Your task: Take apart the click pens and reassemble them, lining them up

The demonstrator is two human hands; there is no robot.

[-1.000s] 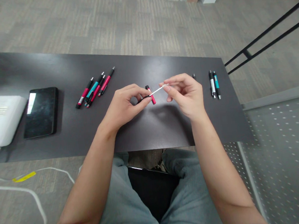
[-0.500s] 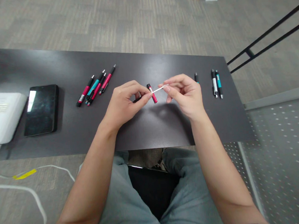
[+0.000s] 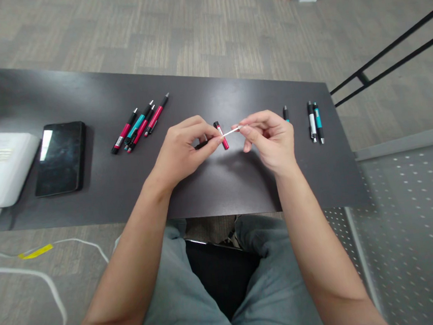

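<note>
Spanning the gap between left hand [image 3: 187,147] and right hand [image 3: 269,139], a thin white refill [image 3: 231,131] sits pinched in each grip, well inside the near edge of the dark surface [image 3: 220,198].

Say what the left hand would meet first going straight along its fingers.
Going straight, the left hand would probably meet the right hand, just across the thin white stick. The red tube seems to lie lower, on the desk, though depth is unclear.
</note>
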